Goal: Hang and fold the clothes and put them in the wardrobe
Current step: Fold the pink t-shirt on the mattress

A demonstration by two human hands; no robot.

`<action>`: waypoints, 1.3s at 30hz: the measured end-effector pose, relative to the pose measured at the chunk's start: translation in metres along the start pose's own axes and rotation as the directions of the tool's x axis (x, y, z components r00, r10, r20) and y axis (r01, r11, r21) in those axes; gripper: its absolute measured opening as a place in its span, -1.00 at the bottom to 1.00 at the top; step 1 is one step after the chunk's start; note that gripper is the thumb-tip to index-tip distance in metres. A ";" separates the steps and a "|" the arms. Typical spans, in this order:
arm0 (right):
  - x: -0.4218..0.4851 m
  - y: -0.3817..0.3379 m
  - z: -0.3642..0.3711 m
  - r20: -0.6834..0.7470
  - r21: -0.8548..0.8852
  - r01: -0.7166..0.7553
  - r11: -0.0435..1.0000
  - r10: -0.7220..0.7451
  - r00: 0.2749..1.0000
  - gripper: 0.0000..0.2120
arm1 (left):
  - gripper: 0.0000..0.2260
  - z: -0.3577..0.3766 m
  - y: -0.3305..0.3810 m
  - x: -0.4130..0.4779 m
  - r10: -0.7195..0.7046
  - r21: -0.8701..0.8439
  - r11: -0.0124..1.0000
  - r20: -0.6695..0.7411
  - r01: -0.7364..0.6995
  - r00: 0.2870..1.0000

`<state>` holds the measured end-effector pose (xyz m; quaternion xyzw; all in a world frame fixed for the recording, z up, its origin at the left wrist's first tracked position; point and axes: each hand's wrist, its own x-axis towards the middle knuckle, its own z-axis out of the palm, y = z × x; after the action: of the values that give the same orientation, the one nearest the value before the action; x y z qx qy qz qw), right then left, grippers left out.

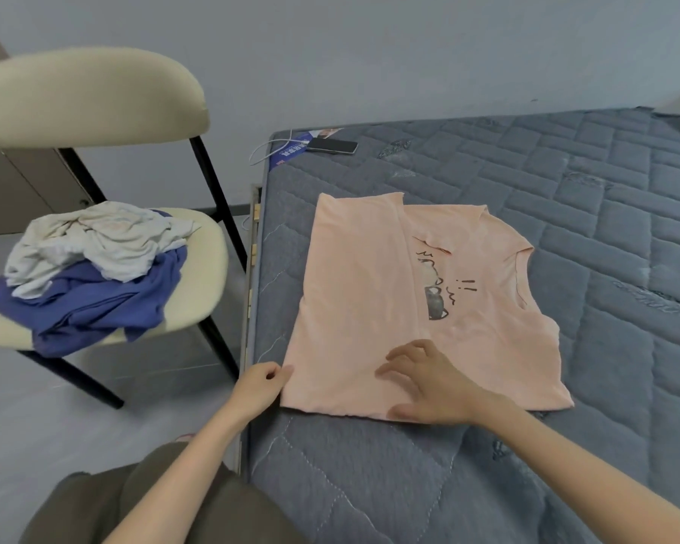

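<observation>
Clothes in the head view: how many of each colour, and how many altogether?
Pink shirt, flat on the mattress: 1
Blue garment, on the chair: 1
White garment, crumpled on top of the blue one: 1, as far as the pile shows
Total: 3

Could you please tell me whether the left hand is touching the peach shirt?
Touching: the head view shows the left hand pinching the near left corner of the peach shirt.

Head-worn view, angled down, close over mattress [566,198]
</observation>
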<state>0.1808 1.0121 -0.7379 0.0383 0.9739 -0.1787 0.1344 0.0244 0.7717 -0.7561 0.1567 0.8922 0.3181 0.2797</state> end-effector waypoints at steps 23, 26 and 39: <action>-0.038 0.002 0.009 -0.132 0.053 -0.051 0.997 0.058 0.990 -0.70 | -0.80 0.023 0.010 -0.039 -0.197 -0.054 0.980 -0.131 0.191 0.972; -0.048 0.007 -0.002 -0.127 0.345 -0.161 0.925 0.215 0.968 -0.55 | -0.77 0.025 0.031 -0.040 -0.123 0.152 0.975 -0.247 0.164 0.961; -0.095 0.095 -0.002 -0.209 0.795 -0.518 0.316 0.944 0.254 -0.30 | -0.49 0.132 0.142 -0.056 0.537 0.460 0.726 0.084 -0.511 0.839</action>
<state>0.2833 1.0991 -0.7426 0.6183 0.6859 -0.3461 -0.1659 0.1628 0.9157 -0.7255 0.4555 0.8681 0.1651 0.1081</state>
